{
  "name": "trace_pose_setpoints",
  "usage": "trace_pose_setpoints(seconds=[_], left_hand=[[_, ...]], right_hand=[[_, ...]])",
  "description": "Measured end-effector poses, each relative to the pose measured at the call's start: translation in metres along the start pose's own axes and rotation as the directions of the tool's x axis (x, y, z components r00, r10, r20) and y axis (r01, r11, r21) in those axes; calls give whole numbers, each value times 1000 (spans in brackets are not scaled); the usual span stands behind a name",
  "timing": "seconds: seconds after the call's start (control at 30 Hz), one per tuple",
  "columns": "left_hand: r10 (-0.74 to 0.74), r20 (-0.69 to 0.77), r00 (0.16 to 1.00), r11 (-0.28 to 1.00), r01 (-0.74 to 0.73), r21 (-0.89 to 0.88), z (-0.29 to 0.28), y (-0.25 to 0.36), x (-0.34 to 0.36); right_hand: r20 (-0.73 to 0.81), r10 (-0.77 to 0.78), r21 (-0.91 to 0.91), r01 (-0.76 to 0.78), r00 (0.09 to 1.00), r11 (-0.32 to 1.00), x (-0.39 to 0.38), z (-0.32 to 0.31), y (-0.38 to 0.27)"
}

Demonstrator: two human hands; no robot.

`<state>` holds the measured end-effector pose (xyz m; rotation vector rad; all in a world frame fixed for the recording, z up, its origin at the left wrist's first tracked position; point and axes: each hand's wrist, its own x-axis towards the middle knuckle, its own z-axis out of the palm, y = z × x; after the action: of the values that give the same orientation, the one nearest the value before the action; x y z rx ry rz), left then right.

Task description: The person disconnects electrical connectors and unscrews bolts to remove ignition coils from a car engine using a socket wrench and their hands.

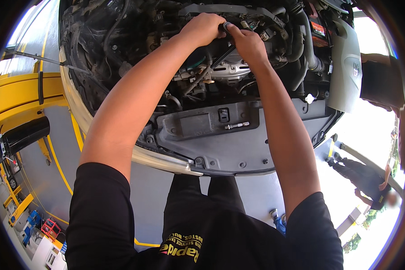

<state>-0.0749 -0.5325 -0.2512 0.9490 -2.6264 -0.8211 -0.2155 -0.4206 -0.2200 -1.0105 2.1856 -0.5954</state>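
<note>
My left hand (206, 29) and my right hand (251, 45) meet high over the car's engine (229, 69), both closed around a small dark, round-topped piece (227, 27); I cannot make out whether it is a tool or an engine part. Hoses, a dark diagonal bar and metal housings surround my hands, and my fingers partly hide what they grip. A slim silver socket tool (237, 125) lies on the dark plastic front panel (198, 148), below my forearms.
A silver plastic cover (344, 78) is at the right edge of the engine bay, with a person (382, 81) beside it. Another person (360, 180) is farther right. A yellow lift (22, 90) stands left; equipment (36, 225) sits lower left.
</note>
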Motion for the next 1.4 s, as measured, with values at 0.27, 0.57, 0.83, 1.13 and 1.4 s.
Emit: trace_pose_setpoints(seconds=[0.27, 0.57, 0.83, 1.13, 1.4], left_hand=[[32, 30, 999, 996, -35, 78, -8, 6, -2], [62, 56, 996, 986, -53, -161, -12, 3, 4], [62, 127, 990, 984, -40, -172, -14, 2, 6], [-47, 156, 987, 970, 82, -227, -19, 11, 11], [-78, 96, 992, 975, 96, -200, -11, 12, 5]], right_hand=[[70, -143, -181, 154, 987, 971, 17, -7, 3], [132, 27, 235, -58, 991, 970, -2, -1, 2], [329, -22, 591, -188, 944, 784, -3, -12, 12], [330, -28, 615, -192, 944, 765, -1, -7, 10], [42, -517, -366, 495, 855, 788, -5, -21, 10]])
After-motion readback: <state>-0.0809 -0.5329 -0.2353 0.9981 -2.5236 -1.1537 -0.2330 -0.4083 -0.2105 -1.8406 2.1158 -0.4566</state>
